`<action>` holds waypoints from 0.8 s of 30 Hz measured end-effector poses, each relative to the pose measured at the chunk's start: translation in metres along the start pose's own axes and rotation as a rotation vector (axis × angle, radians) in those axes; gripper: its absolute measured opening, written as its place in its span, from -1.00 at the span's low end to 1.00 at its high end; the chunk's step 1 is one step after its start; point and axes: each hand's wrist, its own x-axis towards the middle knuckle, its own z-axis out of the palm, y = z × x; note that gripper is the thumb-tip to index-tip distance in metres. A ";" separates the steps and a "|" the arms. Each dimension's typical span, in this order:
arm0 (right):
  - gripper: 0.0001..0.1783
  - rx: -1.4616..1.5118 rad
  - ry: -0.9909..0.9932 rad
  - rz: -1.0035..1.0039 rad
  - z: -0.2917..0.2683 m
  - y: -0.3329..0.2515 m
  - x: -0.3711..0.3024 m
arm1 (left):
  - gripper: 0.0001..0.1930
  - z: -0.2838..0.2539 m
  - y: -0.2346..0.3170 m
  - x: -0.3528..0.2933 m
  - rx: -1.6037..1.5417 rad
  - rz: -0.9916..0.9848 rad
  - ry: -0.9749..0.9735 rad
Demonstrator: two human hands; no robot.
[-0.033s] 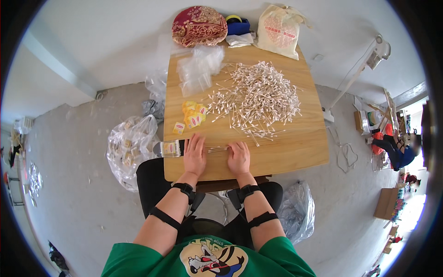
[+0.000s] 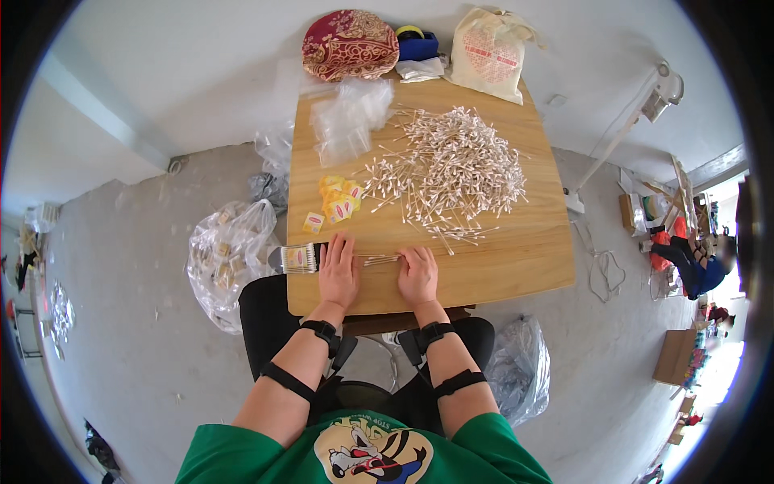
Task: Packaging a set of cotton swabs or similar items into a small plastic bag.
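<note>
Several loose cotton swabs (image 2: 380, 260) lie between my hands near the table's front edge. My right hand (image 2: 418, 276) is closed at their right ends, its thumb and fingers pinched together on them. Flat on the wood to the left rests my left hand (image 2: 339, 270), fingers stretched out. Beside it, a filled clear packet of cotton swabs (image 2: 298, 258) with a yellow label sits at the left edge, next to a black strip partly under my fingers. Beyond my hands spreads a large heap of cotton swabs (image 2: 463, 165). Small yellow label cards (image 2: 339, 198) lie left of the heap.
Clear plastic bags (image 2: 347, 117) lie at the far left of the wooden table (image 2: 500, 270). Behind stand a patterned red cloth item (image 2: 351, 44), a blue tape dispenser (image 2: 418, 46) and a cream cloth bag (image 2: 486, 56). A big clear bag of packets (image 2: 230, 262) stands on the floor.
</note>
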 end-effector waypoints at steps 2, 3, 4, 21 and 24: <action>-0.82 0.002 0.018 -0.025 0.000 -0.001 0.001 | -0.50 -0.003 0.002 -0.003 0.095 -0.010 -0.050; -0.82 0.002 0.014 -0.027 0.001 -0.002 0.001 | -0.49 -0.003 0.003 -0.004 0.104 0.025 -0.094; -0.83 -0.008 0.004 -0.032 0.002 -0.002 0.002 | -0.47 -0.004 0.006 -0.003 0.112 0.058 -0.135; -0.91 -0.359 -0.107 0.262 -0.006 0.022 0.023 | -0.33 -0.018 0.018 0.001 0.114 0.127 -0.258; -0.92 -0.332 -0.130 0.246 -0.024 0.019 -0.017 | -0.27 -0.014 0.012 0.000 0.120 0.092 -0.260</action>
